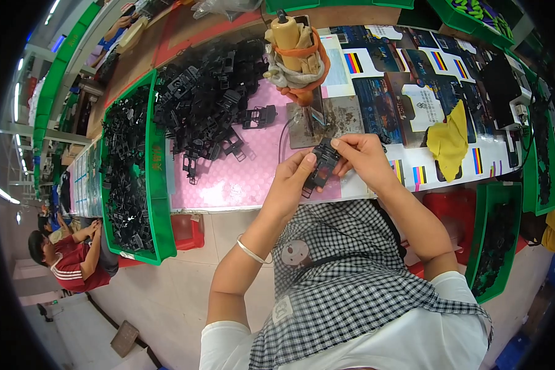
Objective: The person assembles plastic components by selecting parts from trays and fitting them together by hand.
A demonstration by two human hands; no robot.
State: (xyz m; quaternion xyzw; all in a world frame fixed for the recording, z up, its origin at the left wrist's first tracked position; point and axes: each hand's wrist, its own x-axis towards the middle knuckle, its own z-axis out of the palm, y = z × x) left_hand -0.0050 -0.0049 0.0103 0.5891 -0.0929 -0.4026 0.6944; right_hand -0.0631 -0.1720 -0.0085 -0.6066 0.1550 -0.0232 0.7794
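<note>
Between my two hands, over the table's near edge, is a black plastic frame part (324, 161) with cut-outs. My left hand (293, 179) grips its lower left end, thumb on top. At its upper right end, my right hand (362, 159) pinches it with the thumb and bent fingers. Just beyond the part stands a hand-wrapped tool (297, 49) with a cream handle, orange and grey cloth, and a metal tip over a stained metal plate (345, 117). A large heap of similar black parts (206, 92) lies on the pink mat to the left.
A green crate (160, 216) full of black parts stands at the left, another green crate (484, 240) at the lower right. A yellow cloth (448, 143) lies on the printed sheets (376, 86). Red stools are under the table. Another person (74, 262) sits far left.
</note>
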